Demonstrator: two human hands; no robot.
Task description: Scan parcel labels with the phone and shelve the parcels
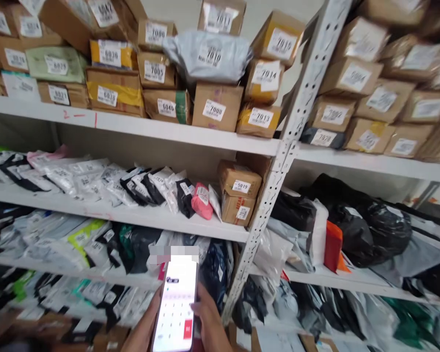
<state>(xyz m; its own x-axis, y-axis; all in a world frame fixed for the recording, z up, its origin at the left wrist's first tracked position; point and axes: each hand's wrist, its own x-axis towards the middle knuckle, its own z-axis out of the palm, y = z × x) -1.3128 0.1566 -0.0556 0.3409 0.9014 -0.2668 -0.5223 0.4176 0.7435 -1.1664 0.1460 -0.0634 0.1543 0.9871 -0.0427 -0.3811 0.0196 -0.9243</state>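
Observation:
Low in the middle of the view, a smartphone (176, 308) stands upright between both hands, its bright screen showing a number keypad with a red key at the lower right. My left hand (144, 325) wraps the phone's left edge. My right hand (207, 318) grips the opposite edge, the thumb lying at the side of the screen. The fingers behind the phone are hidden. Beyond it, on the shelves, lie plastic mailing bags, among them a dark blue bag (217, 269) just past my right hand.
A white metal post (278, 171) divides two shelf racks. Labelled cardboard boxes such as the box numbered 7008 (217, 106) fill the top shelf (132, 124). Below, a pink parcel (202, 200) sits among several white and black bags. Large black bags (370, 227) lie at the right.

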